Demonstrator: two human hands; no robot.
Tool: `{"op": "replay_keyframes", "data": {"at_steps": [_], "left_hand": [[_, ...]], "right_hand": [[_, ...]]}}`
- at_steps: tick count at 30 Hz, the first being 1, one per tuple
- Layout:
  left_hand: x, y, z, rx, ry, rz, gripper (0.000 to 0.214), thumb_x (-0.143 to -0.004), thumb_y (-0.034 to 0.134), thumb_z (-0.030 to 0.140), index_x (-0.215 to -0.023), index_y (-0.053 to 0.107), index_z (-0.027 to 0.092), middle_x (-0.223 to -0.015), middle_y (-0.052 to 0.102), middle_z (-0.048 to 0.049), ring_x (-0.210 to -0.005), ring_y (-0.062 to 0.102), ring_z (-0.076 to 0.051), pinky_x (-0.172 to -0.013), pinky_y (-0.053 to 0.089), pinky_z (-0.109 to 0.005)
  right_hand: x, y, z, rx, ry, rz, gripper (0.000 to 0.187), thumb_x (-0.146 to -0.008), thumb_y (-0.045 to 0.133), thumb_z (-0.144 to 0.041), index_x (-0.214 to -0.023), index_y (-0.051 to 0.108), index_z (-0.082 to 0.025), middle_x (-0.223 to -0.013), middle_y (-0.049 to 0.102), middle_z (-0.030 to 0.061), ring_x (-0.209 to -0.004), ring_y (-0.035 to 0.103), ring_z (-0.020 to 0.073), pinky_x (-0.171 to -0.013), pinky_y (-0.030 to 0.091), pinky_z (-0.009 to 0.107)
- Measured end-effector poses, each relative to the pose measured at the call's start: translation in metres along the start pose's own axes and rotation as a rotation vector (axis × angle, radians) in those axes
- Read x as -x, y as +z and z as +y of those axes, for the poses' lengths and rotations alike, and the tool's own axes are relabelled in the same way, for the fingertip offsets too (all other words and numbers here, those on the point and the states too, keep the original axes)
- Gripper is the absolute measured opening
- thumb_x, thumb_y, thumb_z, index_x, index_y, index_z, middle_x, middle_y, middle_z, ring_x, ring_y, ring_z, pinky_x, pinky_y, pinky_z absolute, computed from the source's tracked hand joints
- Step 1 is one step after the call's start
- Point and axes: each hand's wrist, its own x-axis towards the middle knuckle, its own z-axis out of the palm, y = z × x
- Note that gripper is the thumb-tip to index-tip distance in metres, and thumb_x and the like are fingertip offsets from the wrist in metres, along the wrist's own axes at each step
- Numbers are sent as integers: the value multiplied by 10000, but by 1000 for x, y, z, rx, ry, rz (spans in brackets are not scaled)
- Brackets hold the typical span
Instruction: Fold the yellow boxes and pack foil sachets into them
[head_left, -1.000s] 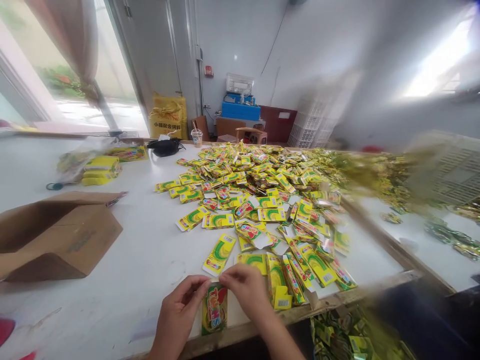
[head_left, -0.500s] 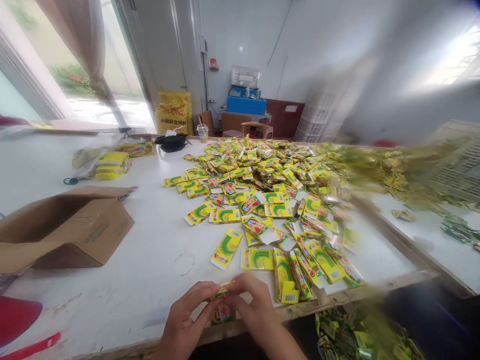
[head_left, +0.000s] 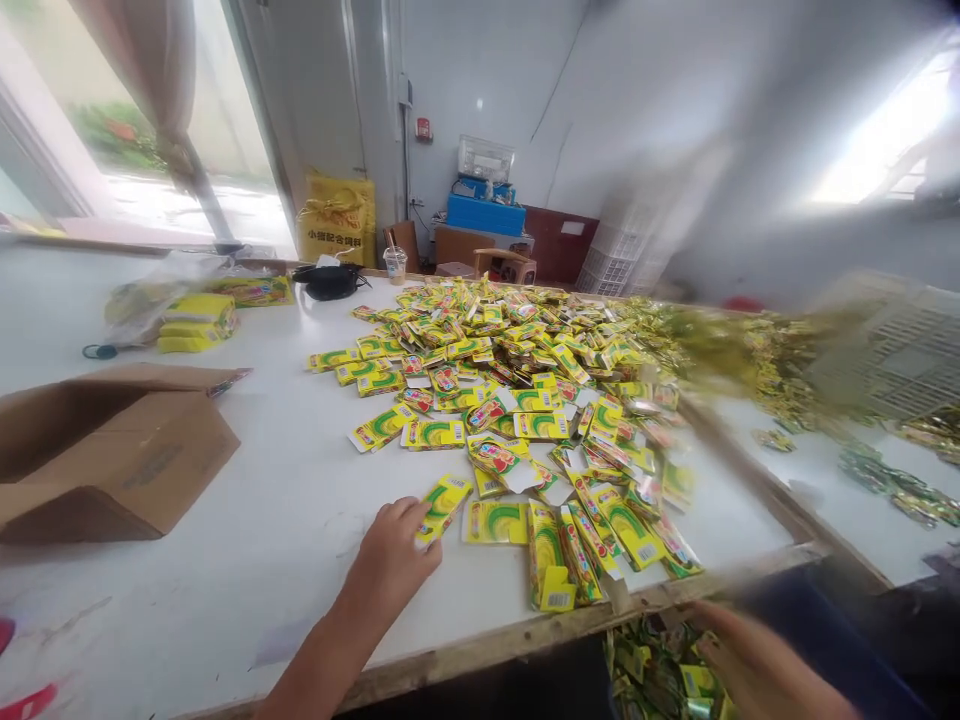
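My left hand (head_left: 396,552) is closed on the near end of a small flat yellow carton (head_left: 445,508) with a green curved band, at the table's near side. My right hand (head_left: 754,650) is smeared by motion at the lower right, below the table edge. It hovers over a container of similar packets (head_left: 637,665), and its fingers cannot be read clearly. A large heap of yellow cartons (head_left: 525,335) spreads over the table beyond. Closer in, several cartons (head_left: 581,550) lie along the front edge, some with open white flaps.
An open cardboard box (head_left: 176,465) stands at the left. Behind it lie stacked yellow packs (head_left: 196,320), a black pouch (head_left: 328,282) and a plastic cup (head_left: 395,264). A wooden edge strip (head_left: 750,470) divides the tabletop; a pale crate (head_left: 892,340) is at right.
My hands, earlier together around a carton at the front edge, have parted. My left moved forward and took hold of a carton lying on the table; my right swung down to the right, no longer at that carton.
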Motion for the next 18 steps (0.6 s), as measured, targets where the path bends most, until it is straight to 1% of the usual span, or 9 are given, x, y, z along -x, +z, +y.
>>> {"op": "replay_keyframes", "data": {"at_steps": [1, 2, 4, 5, 7, 9, 12, 15, 18], "left_hand": [[9, -10, 4, 0, 10, 13, 320, -745, 625, 224, -1047, 693, 148, -1099, 669, -131, -1026, 596, -289, -925, 484, -434], [17, -22, 8, 14, 23, 16, 273, -752, 645, 276, -997, 700, 169, -1052, 681, -110, -978, 611, -272, -867, 505, -402], [33, -43, 16, 91, 42, -44, 216, -763, 680, 376, -910, 700, 219, -909, 690, -54, -820, 619, -219, -698, 509, -328], [39, -49, 18, 154, 23, -85, 215, -758, 699, 409, -882, 694, 234, -845, 681, -31, -742, 601, -193, -633, 489, -303], [48, -51, 18, 330, -90, -117, 258, -750, 727, 420, -933, 668, 248, -800, 665, -2, -677, 572, -160, -617, 480, -279], [53, -40, 12, 575, -231, -31, 367, -760, 732, 399, -1067, 585, 262, -827, 657, 18, -698, 588, -145, -696, 511, -275], [58, -14, -1, 852, -316, 113, 427, -774, 726, 393, -1121, 515, 260, -899, 669, 9, -811, 650, -161, -785, 541, -287], [61, -2, -7, 806, -274, 67, 303, -787, 715, 397, -1028, 650, 224, -961, 704, -30, -892, 667, -189, -827, 538, -280], [59, -5, -4, 745, -161, -11, 203, -838, 663, 379, -964, 725, 232, -960, 706, -31, -935, 648, -191, -841, 525, -259]], "right_hand": [[-4, 28, -29, -10, -36, -104, 358, -775, 677, -333, -1114, 692, -448, -1058, 742, 81, -937, 703, 301, -755, 589, 434], [-9, 58, -60, -90, -58, -196, 363, -848, 618, -294, -1183, 650, -433, -1198, 689, 63, -1105, 643, 285, -918, 554, 446], [-20, 120, -119, -305, -131, -371, 425, -847, 653, -253, -1249, 591, -377, -1363, 580, 43, -1269, 524, 269, -1075, 451, 440], [-24, 147, -142, -416, -129, -430, 419, -822, 695, -254, -1218, 593, -340, -1342, 586, 51, -1254, 525, 269, -1075, 441, 430], [-27, 192, -170, -607, -34, -490, 252, -813, 706, -243, -1043, 608, -270, -1046, 679, 33, -1007, 628, 226, -898, 522, 356], [-23, 222, -178, -820, 149, -451, 226, -777, 716, -210, -903, 531, -243, -788, 617, -30, -750, 620, 168, -686, 521, 275], [-16, 242, -170, -1014, 338, -346, 344, -707, 742, -185, -924, 481, -239, -798, 592, -44, -677, 598, 139, -599, 493, 236], [-16, 240, -159, -922, 309, -353, 288, -742, 714, -195, -998, 586, -220, -813, 628, -17, -698, 589, 145, -624, 487, 244], [-26, 228, -153, -859, 270, -424, 176, -735, 725, -184, -898, 662, -210, -726, 620, -29, -656, 560, 137, -602, 458, 238]]}}
